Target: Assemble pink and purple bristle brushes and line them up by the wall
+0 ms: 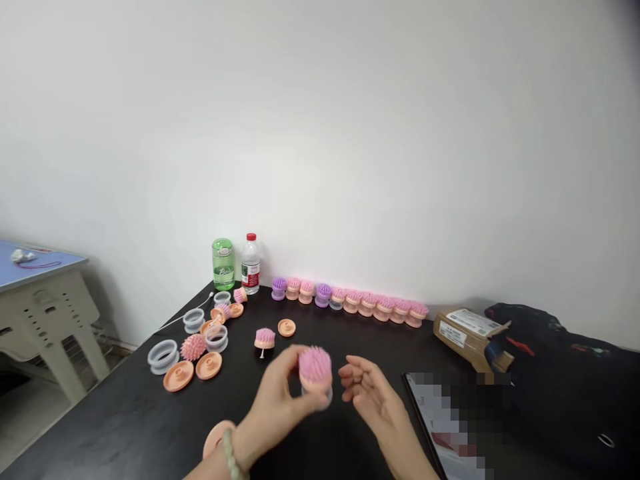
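My left hand (285, 393) grips a scalp brush (316, 370) with pink bristles facing up, a peach body and a clear ring at its base. Just right of it, my right hand (367, 393) is raised with fingers apart and slightly curled, touching nothing. Behind my left hand stands a pink bristle head (265, 338) with a white stem beneath it. A peach disc (287, 327) lies beside that head. Partly hidden by my left forearm is another peach disc (218, 437).
Clear rings (163, 357), peach discs (209, 365) and a spiky coral piece (193, 347) lie on the left. A row of scalp brushes (367, 304) lines the wall. A green bottle (223, 265), a water bottle (251, 265), a cardboard box (470, 333) and a black bag (565, 393) surround the work area.
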Demonstrator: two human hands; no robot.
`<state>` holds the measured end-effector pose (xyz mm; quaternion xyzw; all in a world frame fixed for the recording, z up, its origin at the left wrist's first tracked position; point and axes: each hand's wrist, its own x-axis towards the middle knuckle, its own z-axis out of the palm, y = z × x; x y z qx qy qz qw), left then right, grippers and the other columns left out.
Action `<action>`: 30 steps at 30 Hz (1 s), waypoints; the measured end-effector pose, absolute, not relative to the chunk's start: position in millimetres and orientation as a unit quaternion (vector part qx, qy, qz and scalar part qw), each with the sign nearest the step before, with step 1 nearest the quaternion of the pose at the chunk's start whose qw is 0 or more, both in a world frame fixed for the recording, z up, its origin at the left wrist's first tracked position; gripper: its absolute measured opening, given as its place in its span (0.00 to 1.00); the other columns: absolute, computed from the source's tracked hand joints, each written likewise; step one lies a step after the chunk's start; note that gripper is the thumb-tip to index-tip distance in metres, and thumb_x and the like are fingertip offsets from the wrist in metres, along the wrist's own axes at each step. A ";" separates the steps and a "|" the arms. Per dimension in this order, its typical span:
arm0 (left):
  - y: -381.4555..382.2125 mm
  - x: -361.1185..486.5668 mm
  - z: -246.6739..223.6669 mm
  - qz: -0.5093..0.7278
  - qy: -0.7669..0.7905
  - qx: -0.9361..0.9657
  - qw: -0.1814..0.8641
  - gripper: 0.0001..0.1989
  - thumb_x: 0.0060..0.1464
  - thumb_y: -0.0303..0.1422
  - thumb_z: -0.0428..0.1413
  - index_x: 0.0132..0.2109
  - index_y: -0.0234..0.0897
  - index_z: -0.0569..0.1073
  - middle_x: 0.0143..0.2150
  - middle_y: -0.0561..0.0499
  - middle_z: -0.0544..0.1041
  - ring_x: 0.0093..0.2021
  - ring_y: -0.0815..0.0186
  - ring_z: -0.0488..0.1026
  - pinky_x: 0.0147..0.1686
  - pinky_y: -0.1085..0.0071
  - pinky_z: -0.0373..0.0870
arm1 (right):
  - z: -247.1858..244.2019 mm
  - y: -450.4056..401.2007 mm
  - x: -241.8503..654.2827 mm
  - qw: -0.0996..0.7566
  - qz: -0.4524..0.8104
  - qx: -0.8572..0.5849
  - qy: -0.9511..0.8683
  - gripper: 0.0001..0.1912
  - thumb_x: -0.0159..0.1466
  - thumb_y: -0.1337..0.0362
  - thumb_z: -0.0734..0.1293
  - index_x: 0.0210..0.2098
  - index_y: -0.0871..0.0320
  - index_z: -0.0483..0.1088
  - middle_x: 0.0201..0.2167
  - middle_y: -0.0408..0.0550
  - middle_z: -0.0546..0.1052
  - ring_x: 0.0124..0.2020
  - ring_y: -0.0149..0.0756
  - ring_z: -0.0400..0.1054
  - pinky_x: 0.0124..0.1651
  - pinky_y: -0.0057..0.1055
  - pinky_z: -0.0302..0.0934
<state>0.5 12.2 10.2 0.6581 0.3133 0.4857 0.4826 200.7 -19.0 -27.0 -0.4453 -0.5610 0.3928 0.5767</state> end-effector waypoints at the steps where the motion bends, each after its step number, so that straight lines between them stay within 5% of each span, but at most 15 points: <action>1: 16.0 -5.6 15.6 0.534 0.305 0.604 0.507 0.25 0.46 0.38 0.69 0.50 0.38 0.74 0.46 0.46 0.77 0.48 0.55 0.74 0.48 0.63 0.69 | -26.8 -19.0 199.8 0.578 0.377 -0.458 -0.561 0.19 0.61 0.57 0.70 0.51 0.53 0.70 0.42 0.51 0.77 0.41 0.42 0.74 0.45 0.39 0.70; 5: 32.3 -37.0 36.9 0.692 0.283 0.449 0.489 0.23 0.48 0.37 0.68 0.51 0.38 0.73 0.47 0.47 0.78 0.51 0.58 0.74 0.51 0.65 0.69 | -26.4 -28.1 168.7 0.479 0.315 -0.462 -0.676 0.19 0.56 0.63 0.73 0.48 0.51 0.74 0.43 0.51 0.77 0.38 0.43 0.73 0.43 0.41 0.71; 10: 43.1 -63.4 48.8 0.782 0.263 0.374 0.425 0.19 0.47 0.36 0.68 0.46 0.40 0.74 0.44 0.51 0.78 0.49 0.62 0.75 0.52 0.66 0.68 | -29.3 -37.5 92.6 0.321 0.269 -0.346 -0.840 0.38 0.51 0.65 0.79 0.60 0.47 0.68 0.62 0.52 0.69 0.59 0.56 0.63 0.60 0.51 0.64; 15: 45.0 -62.0 46.3 0.767 0.258 0.375 0.453 0.18 0.45 0.35 0.69 0.43 0.39 0.74 0.43 0.51 0.77 0.47 0.63 0.74 0.49 0.68 0.68 | -37.3 -21.0 46.2 0.218 0.170 -0.294 -0.915 0.17 0.57 0.67 0.76 0.46 0.57 0.74 0.54 0.53 0.74 0.51 0.49 0.66 0.55 0.45 0.67; 20: 43.7 -45.4 36.3 0.665 0.239 0.358 0.610 0.22 0.40 0.31 0.71 0.44 0.36 0.75 0.41 0.50 0.78 0.43 0.63 0.75 0.46 0.67 0.68 | -36.4 -4.7 84.4 0.291 0.172 -0.392 -0.856 0.23 0.57 0.73 0.72 0.52 0.59 0.71 0.50 0.53 0.76 0.51 0.45 0.68 0.56 0.42 0.67; 26: 24.9 -17.7 23.2 0.542 0.200 0.325 0.749 0.24 0.37 0.28 0.73 0.43 0.36 0.75 0.39 0.51 0.76 0.42 0.64 0.75 0.45 0.68 0.69 | -28.0 -1.2 174.7 0.471 0.146 -0.544 -0.679 0.21 0.66 0.56 0.65 0.56 0.56 0.71 0.44 0.54 0.77 0.46 0.46 0.73 0.52 0.46 0.69; 30: 12.0 -1.9 11.0 0.501 0.221 0.350 0.760 0.26 0.35 0.27 0.74 0.43 0.37 0.73 0.37 0.52 0.76 0.39 0.67 0.73 0.42 0.71 0.68 | -29.1 -11.0 194.0 0.537 0.181 -0.522 -0.638 0.22 0.69 0.54 0.61 0.60 0.52 0.66 0.54 0.55 0.74 0.52 0.44 0.72 0.53 0.41 0.69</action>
